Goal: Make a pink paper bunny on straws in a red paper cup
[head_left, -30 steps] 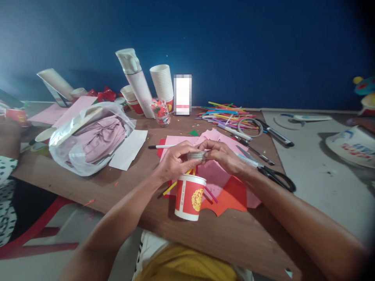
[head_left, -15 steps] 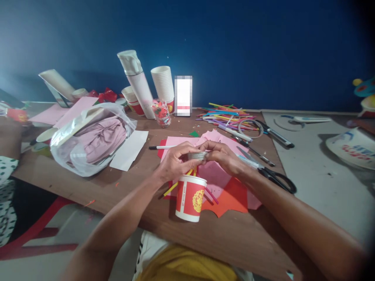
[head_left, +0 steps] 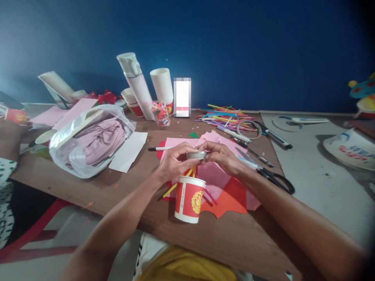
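Tape roll (head_left: 196, 155) — held level, long side left-right.

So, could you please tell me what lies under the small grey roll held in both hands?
Below the grey roll lie yellow straws, pink paper and red paper; the red paper cup, left hand and right hand cover the rest.

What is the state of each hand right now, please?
Left hand: closed, pinching one side of the small grey roll.
Right hand: closed, pinching its other side.
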The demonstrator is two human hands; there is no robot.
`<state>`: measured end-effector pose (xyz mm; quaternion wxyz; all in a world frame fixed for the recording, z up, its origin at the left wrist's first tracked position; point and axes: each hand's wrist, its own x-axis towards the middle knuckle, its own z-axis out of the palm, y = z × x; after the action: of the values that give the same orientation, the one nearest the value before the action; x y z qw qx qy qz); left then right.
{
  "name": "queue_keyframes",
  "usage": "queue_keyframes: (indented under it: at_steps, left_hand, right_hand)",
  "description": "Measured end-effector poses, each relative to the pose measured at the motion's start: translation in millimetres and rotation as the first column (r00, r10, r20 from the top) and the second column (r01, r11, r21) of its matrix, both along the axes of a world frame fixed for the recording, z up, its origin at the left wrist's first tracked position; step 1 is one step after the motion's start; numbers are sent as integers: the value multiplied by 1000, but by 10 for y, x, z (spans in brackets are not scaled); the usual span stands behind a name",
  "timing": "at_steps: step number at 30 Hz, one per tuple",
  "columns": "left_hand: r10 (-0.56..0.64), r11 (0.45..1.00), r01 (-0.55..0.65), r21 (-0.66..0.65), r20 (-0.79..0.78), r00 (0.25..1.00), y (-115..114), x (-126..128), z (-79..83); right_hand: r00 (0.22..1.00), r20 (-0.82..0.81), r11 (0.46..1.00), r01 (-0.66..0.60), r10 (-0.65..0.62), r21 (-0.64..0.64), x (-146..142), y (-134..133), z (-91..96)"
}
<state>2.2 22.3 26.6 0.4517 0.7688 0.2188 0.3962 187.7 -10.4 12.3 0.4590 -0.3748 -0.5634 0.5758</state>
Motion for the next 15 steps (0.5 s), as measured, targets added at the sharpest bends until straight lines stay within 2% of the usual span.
queue_keyframes:
  at_steps: [6,15]
  left_hand:
    - [-6,999,6,50,-6,1000,-5,10,-16]
    - [-13,998,14,68,-7,1000,9,23,-18]
  right_hand:
    - [997,72,999,28,-29,23,-13,-28,36]
    - [999,49,999,14,-15,29,-4,-7,38]
